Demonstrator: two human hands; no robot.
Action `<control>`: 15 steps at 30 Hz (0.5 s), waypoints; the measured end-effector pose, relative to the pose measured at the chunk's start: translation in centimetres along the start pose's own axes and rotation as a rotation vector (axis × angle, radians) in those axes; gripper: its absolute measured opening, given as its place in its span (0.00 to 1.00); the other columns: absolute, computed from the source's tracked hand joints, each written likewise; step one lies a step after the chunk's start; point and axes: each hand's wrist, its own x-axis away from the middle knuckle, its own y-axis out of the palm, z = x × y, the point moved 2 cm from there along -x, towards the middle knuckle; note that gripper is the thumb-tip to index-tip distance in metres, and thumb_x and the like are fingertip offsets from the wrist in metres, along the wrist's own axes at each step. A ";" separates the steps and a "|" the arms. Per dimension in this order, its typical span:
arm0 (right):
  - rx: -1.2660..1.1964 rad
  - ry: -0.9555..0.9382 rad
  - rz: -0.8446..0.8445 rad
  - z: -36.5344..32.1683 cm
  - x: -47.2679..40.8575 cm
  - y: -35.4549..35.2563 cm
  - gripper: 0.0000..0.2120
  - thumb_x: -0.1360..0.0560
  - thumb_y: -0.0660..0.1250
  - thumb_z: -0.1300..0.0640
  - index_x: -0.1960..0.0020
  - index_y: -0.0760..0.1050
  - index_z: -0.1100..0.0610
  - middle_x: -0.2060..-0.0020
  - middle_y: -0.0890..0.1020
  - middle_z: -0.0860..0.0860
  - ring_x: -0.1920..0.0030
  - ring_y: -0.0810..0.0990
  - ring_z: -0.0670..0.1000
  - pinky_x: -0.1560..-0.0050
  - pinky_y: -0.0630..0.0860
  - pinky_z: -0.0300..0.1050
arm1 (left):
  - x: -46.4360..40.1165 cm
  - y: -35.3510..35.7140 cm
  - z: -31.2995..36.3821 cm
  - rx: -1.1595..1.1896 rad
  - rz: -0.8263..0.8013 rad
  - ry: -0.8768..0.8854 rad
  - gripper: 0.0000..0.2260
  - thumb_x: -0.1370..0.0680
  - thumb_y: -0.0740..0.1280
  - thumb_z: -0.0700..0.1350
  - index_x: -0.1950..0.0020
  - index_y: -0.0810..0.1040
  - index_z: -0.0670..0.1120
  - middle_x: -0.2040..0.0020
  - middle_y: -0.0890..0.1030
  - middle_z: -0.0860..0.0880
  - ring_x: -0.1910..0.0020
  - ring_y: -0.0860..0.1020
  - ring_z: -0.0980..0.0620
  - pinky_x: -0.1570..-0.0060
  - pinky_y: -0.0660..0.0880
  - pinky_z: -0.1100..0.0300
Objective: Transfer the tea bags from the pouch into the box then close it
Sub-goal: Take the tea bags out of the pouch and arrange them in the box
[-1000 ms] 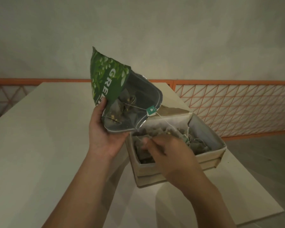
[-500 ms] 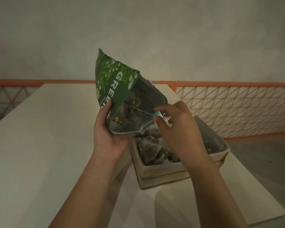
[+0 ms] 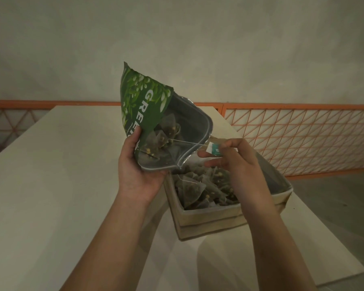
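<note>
My left hand [image 3: 138, 171] grips the green pouch [image 3: 144, 103] by its lower edge and holds it tilted, mouth open toward the right, above the box. Inside the pouch lie a few pyramid tea bags [image 3: 162, 137]. My right hand [image 3: 233, 162] pinches a teal paper tag [image 3: 214, 149] just outside the pouch mouth; its white string runs taut back to a tea bag inside the pouch. Below stands the open beige box [image 3: 210, 222], holding several tea bags [image 3: 200, 185]. My right wrist hides part of the box's inside.
The box stands near the right edge of a pale table [image 3: 51, 185]. An orange mesh railing [image 3: 303, 135] runs behind and to the right, with floor [image 3: 334, 198] below it. A plain wall fills the background.
My right hand rose out of the box, took the tag at the pouch mouth and pulled it rightward, drawing the string taut. The pouch stayed in my left hand.
</note>
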 end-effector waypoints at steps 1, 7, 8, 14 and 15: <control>-0.016 0.009 -0.015 0.0 0.1 0.0 0.08 0.18 0.57 0.55 0.45 0.71 0.58 0.57 0.87 0.48 0.55 0.85 0.50 0.52 0.70 0.42 | 0.0 0.0 0.0 0.001 0.001 0.000 0.29 0.24 0.65 0.53 0.24 0.70 0.48 0.26 0.73 0.45 0.27 0.71 0.41 0.37 0.76 0.46; 0.061 -0.091 0.029 0.3 0.3 0.0 0.03 0.21 0.64 0.58 0.47 0.74 0.54 0.59 0.86 0.51 0.66 0.81 0.47 0.61 0.79 0.37 | -0.1 0.0 0.0 0.029 0.007 -0.001 0.28 0.25 0.65 0.53 0.25 0.72 0.48 0.27 0.75 0.45 0.28 0.72 0.42 0.38 0.76 0.48; 0.089 -0.121 0.034 0.4 0.3 -0.1 0.05 0.22 0.66 0.60 0.47 0.74 0.54 0.59 0.85 0.51 0.66 0.81 0.47 0.60 0.80 0.39 | -0.1 -0.1 0.0 0.034 0.005 0.002 0.27 0.25 0.66 0.53 0.25 0.72 0.48 0.27 0.75 0.45 0.27 0.72 0.42 0.37 0.76 0.47; 0.122 -0.193 0.076 0.8 0.4 0.0 0.11 0.26 0.72 0.64 0.48 0.77 0.51 0.61 0.84 0.49 0.65 0.82 0.50 0.63 0.80 0.43 | -0.2 -0.3 -0.1 0.026 -0.011 0.005 0.27 0.24 0.66 0.53 0.26 0.73 0.48 0.27 0.74 0.45 0.27 0.71 0.42 0.31 0.71 0.45; 0.123 -0.197 0.086 0.9 0.3 0.0 0.12 0.27 0.72 0.63 0.48 0.77 0.50 0.61 0.84 0.49 0.64 0.81 0.51 0.64 0.79 0.43 | -0.3 -0.3 -0.1 0.028 -0.011 0.008 0.26 0.25 0.66 0.53 0.27 0.73 0.48 0.26 0.74 0.45 0.27 0.71 0.42 0.30 0.70 0.45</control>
